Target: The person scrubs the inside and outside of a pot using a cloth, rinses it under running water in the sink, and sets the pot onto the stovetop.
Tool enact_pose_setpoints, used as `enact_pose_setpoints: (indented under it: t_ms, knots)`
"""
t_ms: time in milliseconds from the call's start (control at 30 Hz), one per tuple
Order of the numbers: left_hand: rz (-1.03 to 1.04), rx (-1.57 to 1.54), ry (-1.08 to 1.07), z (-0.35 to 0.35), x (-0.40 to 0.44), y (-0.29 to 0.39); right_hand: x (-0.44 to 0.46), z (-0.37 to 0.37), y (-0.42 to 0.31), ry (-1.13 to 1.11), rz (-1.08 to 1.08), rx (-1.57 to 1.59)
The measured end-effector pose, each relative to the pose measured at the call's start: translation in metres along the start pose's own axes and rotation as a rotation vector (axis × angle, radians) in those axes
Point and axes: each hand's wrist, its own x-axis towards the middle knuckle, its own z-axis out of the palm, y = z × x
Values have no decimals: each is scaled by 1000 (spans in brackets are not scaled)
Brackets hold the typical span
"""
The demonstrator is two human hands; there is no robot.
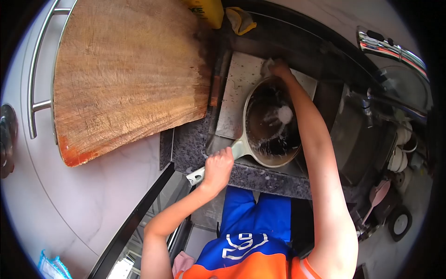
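A pan with a dark inside and a pale rim rests tilted over the sink, with white foam and a whitish round patch in it. My left hand is closed around its pale green handle. At the pan's far rim, my right hand is closed on a whitish cloth or pad, partly hidden by the fingers. Under the pan lies a stained metal board or tray.
A large wooden board stands at the left. A yellow container and a yellow-edged cloth lie at the back. The faucet, white cups and a pink spoon are at the right.
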Motion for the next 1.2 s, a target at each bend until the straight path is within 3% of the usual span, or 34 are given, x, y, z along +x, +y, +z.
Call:
enact_pose_setpoints:
  t_ms: [33,100,167,200,267,367,533,600,700,767,833,1000,1067,1200]
  knots:
    - [9,-46,-8,3,0,-6,-27,-17,-16,88,1,180]
    - [35,-132,-10,4,1,-16,-81,-26,-32,544,-392,462]
    - [67,-198,-28,5,-1,-22,-146,-47,-52,490,-255,777]
    - [102,-177,-19,-2,-2,-22,-171,-49,-53,507,-243,770]
    - [118,-202,25,-5,-7,-25,-216,-49,-50,255,-135,1695]
    - [105,-97,5,5,-21,-34,-273,-46,-38,131,-98,2122]
    - [179,-58,29,18,-29,-47,-330,-47,-24,92,20,2039]
    - [174,-20,31,15,-31,-43,-341,-43,-20,1,95,2230]
    - [156,98,75,13,-33,-27,-356,-53,-18,59,26,2066]
    - [79,12,76,-1,-28,-4,-368,-63,-19,232,31,1758]
    - [65,-233,244,-19,-12,42,-377,-63,-14,253,-6,1744]
    - [16,-1351,250,-53,30,178,-405,-64,2,220,-192,1504]
    - [34,-987,358,-57,46,200,-414,-69,12,275,-221,1466]
    - [24,-1137,432,-46,59,224,-424,-74,47,356,-203,1550]
